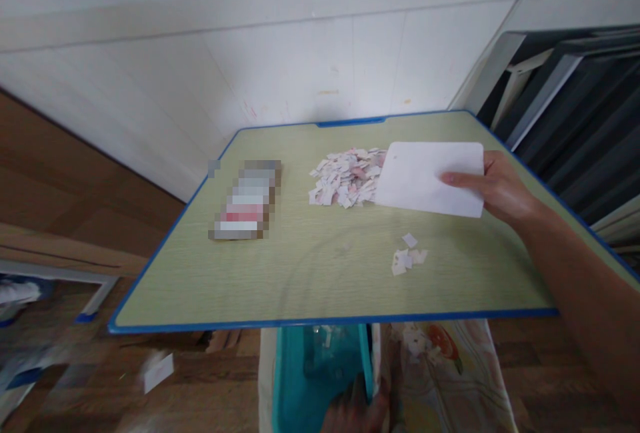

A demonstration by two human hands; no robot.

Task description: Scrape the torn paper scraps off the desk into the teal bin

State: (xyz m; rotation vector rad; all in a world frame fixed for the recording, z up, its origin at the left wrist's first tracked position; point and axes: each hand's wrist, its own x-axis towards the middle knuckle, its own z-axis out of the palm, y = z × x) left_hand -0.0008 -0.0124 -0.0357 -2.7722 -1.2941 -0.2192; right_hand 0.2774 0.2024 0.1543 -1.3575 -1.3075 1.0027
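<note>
My right hand [503, 186] holds a flat white card [425, 179] with rounded corners, thumb on top and fingers behind it. The card's left edge meets a pile of small paper scraps [345, 176] on a green table [210, 286] and covers part of it. Several loose scraps [409, 258] lie nearer the front edge. Below the table, my left hand [353, 409] is closed over the right rim of a teal plastic bin [285, 379]. The bin's lower part and the left wrist are out of frame.
A blurred-out rectangular pack [245, 203] lies on the table's left side. White wall panels [300, 53] stand behind. Dark flat panels [575, 93] lean at right, a brown board [75, 173] stands at left. A patterned cloth [440, 373] and a white card [159, 373] are below.
</note>
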